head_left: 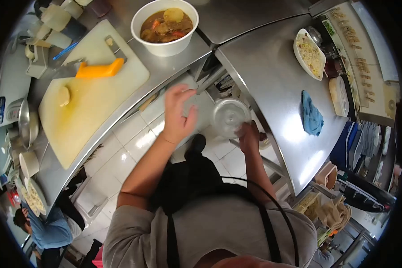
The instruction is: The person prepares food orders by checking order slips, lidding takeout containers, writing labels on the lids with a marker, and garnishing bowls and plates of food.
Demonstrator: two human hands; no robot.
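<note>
My right hand [249, 136] has a closed grip on the clear lid [230, 117]; my left hand [178, 114] hangs open just beside it, below the stew bowl [165, 27].

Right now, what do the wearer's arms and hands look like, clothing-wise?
Both hands, left hand and right hand, are bare: no gloves, rings or watch visible. Forearms are bare too. Grey short sleeves end near the elbows, under a black apron with thin black straps.
</note>
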